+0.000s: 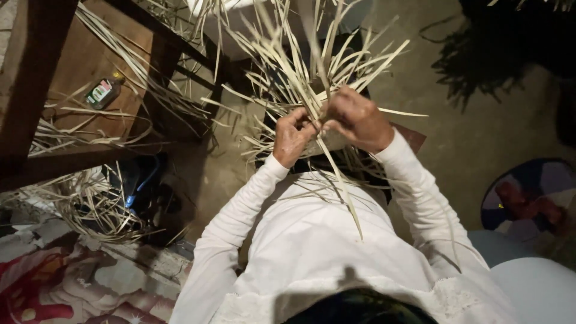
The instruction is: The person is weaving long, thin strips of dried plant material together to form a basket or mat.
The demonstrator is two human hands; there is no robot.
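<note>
Under and all around the hands spreads a bare, dim floor (480, 132), the biggest thing in view. Off to the left of the hands stands a dark wooden frame (36, 90) with a brown board inside it, and loose pale strips lie draped across it. Lower on that side, below the left elbow, a patterned red and white cloth (54, 288) covers the ground. To the right, beyond the right forearm, sits a round multicoloured mat (528, 198).

The person wears long white sleeves (240, 234), both forearms raised toward the middle. Between them rises a bristling bundle of pale flat strips (288, 72), fanning up and outward above the knuckles, with one long strip (345, 192) trailing down from the hands across the white clothing.

The left hand (293, 135) and right hand (355, 120) sit close together, nearly touching, each with fingers curled tight around strips at the base of the bundle. The right hand sits slightly higher, pinching a strand that runs up past it.

Smallest, on the brown board well to the left, lies a little bottle (103, 91) with a yellow cap.
</note>
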